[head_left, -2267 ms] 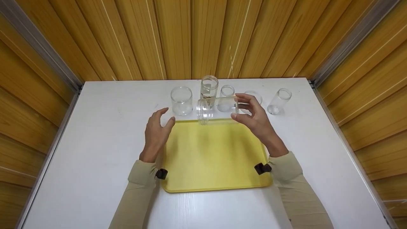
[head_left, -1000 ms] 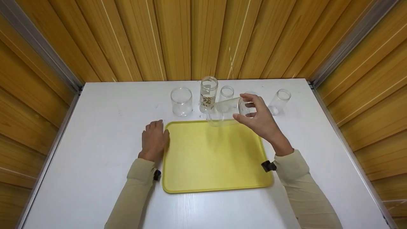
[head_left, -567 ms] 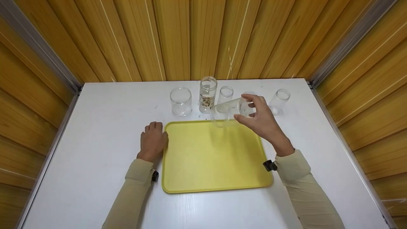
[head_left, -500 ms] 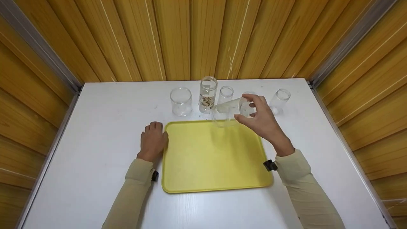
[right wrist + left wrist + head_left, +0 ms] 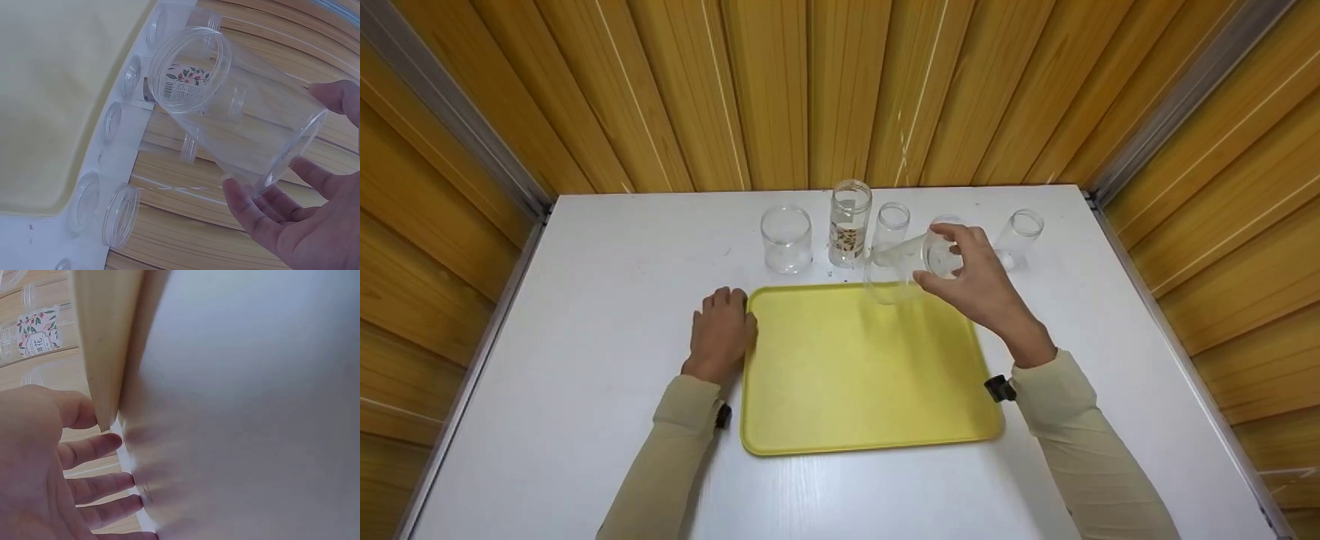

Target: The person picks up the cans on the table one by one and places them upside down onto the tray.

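My right hand (image 5: 981, 281) grips a clear plastic jar (image 5: 906, 259) near its base, thumb and fingers on opposite sides. The jar lies tilted in the air above the tray's far edge, its uncapped mouth turned left and slightly down. In the right wrist view the jar (image 5: 253, 107) is see-through, with a threaded rim, and I see no contents. My left hand (image 5: 720, 334) rests at the left edge of the yellow tray (image 5: 870, 375). In the left wrist view its fingers (image 5: 101, 486) are nearly straight against the white table, and the thumb is against the tray's side.
Behind the tray stand a wide clear jar (image 5: 787, 240), a tall jar with a floral label (image 5: 849, 225) and a small jar (image 5: 892, 219). Another jar (image 5: 947, 220) is partly hidden behind my right hand. A slim jar (image 5: 1020, 234) stands farther right. Wood-patterned walls enclose the table.
My left hand has come down from its raised place near the jar's mouth to the tray's left edge. My right hand has shifted the jar slightly right and tipped its mouth lower.
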`<state>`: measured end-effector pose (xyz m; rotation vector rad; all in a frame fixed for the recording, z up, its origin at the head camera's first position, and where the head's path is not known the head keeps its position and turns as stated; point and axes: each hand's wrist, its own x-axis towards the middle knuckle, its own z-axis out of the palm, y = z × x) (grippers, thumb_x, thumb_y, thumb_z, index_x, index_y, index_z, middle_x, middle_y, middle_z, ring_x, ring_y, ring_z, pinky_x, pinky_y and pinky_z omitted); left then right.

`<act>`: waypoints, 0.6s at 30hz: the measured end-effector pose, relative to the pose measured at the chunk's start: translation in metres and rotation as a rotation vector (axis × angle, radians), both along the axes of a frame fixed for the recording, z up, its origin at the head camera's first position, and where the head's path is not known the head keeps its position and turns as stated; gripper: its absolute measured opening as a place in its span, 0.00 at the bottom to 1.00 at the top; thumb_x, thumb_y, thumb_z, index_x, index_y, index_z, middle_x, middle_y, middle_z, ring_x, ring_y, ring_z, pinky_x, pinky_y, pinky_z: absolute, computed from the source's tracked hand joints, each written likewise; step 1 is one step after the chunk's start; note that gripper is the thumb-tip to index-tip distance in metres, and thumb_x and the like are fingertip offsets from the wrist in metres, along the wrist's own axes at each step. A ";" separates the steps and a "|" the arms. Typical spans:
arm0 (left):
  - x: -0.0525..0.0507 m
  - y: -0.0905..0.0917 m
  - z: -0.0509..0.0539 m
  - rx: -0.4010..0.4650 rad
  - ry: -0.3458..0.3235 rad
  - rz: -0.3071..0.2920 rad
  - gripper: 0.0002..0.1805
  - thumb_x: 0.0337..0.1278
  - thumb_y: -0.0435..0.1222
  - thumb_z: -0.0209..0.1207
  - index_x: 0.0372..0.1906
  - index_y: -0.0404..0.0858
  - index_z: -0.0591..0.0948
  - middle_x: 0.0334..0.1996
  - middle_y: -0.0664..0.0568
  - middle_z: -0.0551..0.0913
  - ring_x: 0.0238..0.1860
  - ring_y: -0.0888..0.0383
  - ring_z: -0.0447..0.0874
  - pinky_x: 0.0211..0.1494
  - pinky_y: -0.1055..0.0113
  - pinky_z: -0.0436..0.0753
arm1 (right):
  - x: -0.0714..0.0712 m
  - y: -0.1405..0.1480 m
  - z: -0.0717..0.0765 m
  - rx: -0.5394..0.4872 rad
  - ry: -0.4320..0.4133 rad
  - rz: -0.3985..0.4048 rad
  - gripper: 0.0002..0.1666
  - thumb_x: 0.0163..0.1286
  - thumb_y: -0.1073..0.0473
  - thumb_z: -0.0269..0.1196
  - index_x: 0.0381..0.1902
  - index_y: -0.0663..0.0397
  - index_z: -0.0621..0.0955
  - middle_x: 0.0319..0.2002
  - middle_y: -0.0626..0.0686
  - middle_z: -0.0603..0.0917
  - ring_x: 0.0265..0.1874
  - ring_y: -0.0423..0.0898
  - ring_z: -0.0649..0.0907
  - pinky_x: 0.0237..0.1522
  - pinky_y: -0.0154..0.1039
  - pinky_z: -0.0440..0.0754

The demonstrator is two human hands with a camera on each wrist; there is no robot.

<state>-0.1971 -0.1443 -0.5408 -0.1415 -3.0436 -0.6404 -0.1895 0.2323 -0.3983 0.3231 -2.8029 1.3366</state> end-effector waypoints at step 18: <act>-0.001 -0.006 -0.001 -0.135 0.067 -0.082 0.17 0.78 0.39 0.52 0.57 0.30 0.77 0.52 0.33 0.75 0.49 0.35 0.76 0.38 0.40 0.83 | -0.001 0.004 -0.007 0.214 0.072 -0.008 0.43 0.67 0.51 0.74 0.76 0.57 0.72 0.65 0.66 0.70 0.66 0.65 0.71 0.61 0.64 0.74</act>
